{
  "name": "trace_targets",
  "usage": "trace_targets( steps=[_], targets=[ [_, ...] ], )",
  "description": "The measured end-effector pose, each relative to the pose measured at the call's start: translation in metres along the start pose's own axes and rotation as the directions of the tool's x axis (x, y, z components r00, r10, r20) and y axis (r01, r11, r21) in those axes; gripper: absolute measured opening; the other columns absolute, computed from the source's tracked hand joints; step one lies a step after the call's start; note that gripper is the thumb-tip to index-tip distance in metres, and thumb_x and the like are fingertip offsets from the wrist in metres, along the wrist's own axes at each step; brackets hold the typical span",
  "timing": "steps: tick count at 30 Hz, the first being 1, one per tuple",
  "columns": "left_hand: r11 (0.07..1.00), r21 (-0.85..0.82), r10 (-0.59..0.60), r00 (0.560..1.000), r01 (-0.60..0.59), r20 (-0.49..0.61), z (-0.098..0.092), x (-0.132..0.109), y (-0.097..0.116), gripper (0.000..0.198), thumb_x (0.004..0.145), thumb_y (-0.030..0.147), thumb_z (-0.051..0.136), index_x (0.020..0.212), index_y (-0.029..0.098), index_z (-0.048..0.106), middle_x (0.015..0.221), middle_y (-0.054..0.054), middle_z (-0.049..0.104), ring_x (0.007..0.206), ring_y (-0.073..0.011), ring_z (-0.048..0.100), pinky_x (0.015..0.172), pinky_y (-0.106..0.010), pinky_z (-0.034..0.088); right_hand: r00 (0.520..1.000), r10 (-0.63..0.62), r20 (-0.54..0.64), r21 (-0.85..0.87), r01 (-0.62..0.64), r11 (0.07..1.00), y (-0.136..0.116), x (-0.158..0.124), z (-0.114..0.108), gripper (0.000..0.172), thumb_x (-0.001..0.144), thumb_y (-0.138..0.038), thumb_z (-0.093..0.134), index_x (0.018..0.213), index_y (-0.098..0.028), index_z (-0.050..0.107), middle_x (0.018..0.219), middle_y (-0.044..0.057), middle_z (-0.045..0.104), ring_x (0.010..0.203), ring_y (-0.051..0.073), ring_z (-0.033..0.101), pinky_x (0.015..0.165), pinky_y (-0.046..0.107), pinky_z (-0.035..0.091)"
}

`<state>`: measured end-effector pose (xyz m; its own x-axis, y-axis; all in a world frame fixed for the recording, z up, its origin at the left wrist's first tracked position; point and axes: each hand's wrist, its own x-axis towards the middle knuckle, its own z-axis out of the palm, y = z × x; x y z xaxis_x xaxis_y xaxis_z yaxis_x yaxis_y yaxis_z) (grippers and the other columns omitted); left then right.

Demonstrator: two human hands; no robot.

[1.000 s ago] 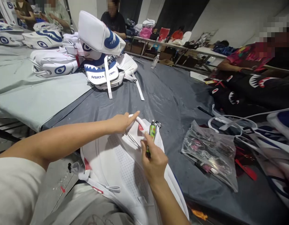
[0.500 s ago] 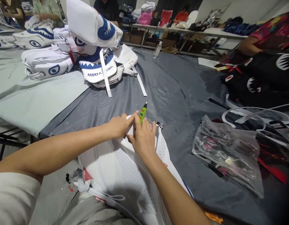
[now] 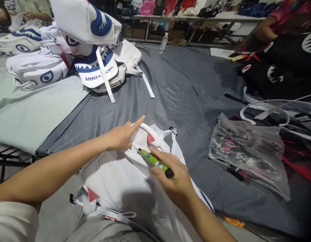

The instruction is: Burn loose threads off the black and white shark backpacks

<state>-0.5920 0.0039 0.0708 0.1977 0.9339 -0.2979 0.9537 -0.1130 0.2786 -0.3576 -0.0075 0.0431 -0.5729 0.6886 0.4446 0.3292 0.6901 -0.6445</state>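
A white backpack [image 3: 105, 178] with a dotted mesh back panel lies in front of me, its top end away from my body. My left hand [image 3: 121, 136] grips its top edge beside the carry handle [image 3: 146, 129], index finger stretched forward along the fabric. In my right hand [image 3: 174, 176] is a green marker pen [image 3: 152, 159], held between thumb and fingers. The pen's narrow end points at the seam just below the handle; whether it touches the fabric I cannot tell. A black strap buckle [image 3: 173, 131] sits at the bag's upper right.
White shark-pattern backpacks [image 3: 95, 70] are piled at the far left. A clear plastic bag [image 3: 246, 158] with small items lies at right, near loose white straps [image 3: 265, 107]. Black bags [image 3: 276, 70] lie beside a co-worker's arm [image 3: 265, 30]. A bottle [image 3: 163, 43] stands farther back.
My right hand has drawn back from the handle toward me and turned the marker pen round, so it now points at the seam. My left hand stays at the top edge.
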Motion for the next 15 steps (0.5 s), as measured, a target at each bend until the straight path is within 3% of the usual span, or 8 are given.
trace_targets(
  steps=[4,7,11,15],
  targets=[
    [1.0,0.0,-0.031,1.0,0.031,0.003,-0.001,0.001,0.002,0.103,0.084,0.025,0.055,0.15,0.035,-0.023,0.117,-0.007,0.05,0.089,-0.0186,0.06,0.071,-0.026,0.043,0.991,0.018,0.129,-0.049,-0.012,0.999,0.006,0.011,0.014,0.02,0.093,-0.029,0.056,0.104,-0.02,0.07,0.095,0.004,0.076,0.085,0.021,0.071,0.076,0.034,0.052],
    [0.999,-0.002,-0.038,0.999,0.038,0.006,-0.002,0.001,0.003,0.102,0.084,0.024,0.055,0.15,0.035,-0.023,0.118,-0.007,0.05,0.09,-0.0184,0.06,0.07,-0.026,0.042,0.976,-0.017,0.216,-0.159,0.053,0.986,0.006,0.01,0.014,0.019,0.093,-0.023,0.055,0.106,-0.018,0.067,0.093,0.004,0.077,0.076,0.02,0.07,0.079,0.038,0.048],
    [0.999,-0.033,-0.027,0.999,0.028,0.031,-0.003,0.003,0.002,0.105,0.082,0.025,0.056,0.15,0.036,-0.023,0.121,-0.007,0.049,0.084,-0.0171,0.06,0.067,-0.025,0.043,0.983,-0.061,0.175,-0.231,0.102,0.968,0.001,-0.003,0.013,0.023,0.095,-0.015,0.05,0.114,-0.017,0.062,0.104,0.005,0.076,0.082,0.018,0.071,0.093,0.041,0.041],
    [0.999,-0.042,-0.008,0.999,0.01,0.042,-0.005,0.003,0.0,0.104,0.081,0.025,0.056,0.15,0.036,-0.022,0.121,-0.007,0.048,0.088,-0.0181,0.061,0.07,-0.025,0.044,0.987,-0.015,0.162,-0.268,0.059,0.962,-0.001,-0.006,0.016,0.022,0.092,-0.015,0.054,0.113,-0.019,0.063,0.097,0.003,0.077,0.076,0.017,0.07,0.089,0.038,0.043]
  ],
)
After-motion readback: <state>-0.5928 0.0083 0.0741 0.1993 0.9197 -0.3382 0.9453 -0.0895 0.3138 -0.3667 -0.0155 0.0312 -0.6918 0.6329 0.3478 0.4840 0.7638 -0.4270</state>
